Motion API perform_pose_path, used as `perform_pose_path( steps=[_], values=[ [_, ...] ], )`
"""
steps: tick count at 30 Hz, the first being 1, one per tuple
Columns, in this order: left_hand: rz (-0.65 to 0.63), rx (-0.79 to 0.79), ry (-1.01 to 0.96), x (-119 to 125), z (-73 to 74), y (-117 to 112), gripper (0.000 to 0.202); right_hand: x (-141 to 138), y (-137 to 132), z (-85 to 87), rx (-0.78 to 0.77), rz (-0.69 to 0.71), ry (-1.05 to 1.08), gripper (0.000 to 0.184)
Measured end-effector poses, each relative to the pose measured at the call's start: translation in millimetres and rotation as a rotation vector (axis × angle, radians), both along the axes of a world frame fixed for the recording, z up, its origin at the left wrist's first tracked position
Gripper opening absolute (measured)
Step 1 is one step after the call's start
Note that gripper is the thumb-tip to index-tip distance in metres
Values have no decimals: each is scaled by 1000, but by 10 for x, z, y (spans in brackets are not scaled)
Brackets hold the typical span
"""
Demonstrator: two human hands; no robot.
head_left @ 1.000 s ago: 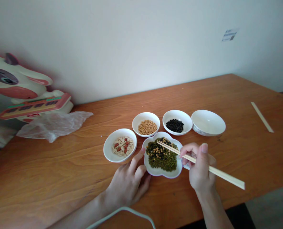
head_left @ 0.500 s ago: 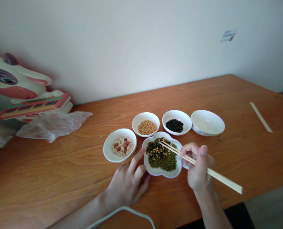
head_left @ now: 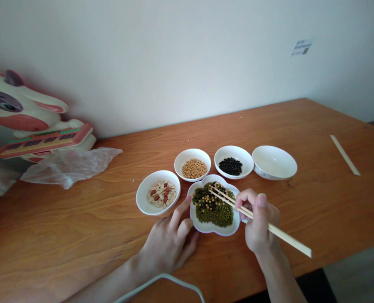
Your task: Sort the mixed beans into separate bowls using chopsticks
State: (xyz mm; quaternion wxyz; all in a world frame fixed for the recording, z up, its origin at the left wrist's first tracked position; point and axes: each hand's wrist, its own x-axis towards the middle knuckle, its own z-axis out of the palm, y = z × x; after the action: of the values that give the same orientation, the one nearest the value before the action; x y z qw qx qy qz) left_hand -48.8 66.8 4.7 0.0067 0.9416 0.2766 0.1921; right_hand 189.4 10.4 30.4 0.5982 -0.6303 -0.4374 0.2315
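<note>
A white flower-shaped dish [head_left: 216, 229] holds mixed green, black and yellow beans. My right hand [head_left: 258, 227] grips a pair of wooden chopsticks [head_left: 283, 237], with their tips over the beans near the dish's far side. My left hand [head_left: 169, 242] rests on the table, fingers apart, touching the dish's left rim. Behind stand three small white bowls: one with peanuts [head_left: 158, 195], one with yellow soybeans [head_left: 192, 163], one with black beans [head_left: 233, 160].
An empty white bowl [head_left: 274, 162] sits at the right of the row. A paper chopstick sleeve [head_left: 345, 154] lies far right on the wooden table [head_left: 79, 219]. A crumpled plastic bag [head_left: 67, 167] and a cartoon-dog toy [head_left: 29, 118] are at the back left. A pale cable [head_left: 161, 280] crosses my left forearm.
My right hand has shifted slightly left and lowered, and the chopsticks' rear end has dropped. The tips stay over the beans. My left hand has not moved.
</note>
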Motion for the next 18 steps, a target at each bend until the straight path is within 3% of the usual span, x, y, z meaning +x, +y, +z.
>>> perform_pose_path(
  steps=[18],
  values=[
    [-3,1,4,-4,-16,5,21,-15,13,-14,38,-80,22,73]
  ],
)
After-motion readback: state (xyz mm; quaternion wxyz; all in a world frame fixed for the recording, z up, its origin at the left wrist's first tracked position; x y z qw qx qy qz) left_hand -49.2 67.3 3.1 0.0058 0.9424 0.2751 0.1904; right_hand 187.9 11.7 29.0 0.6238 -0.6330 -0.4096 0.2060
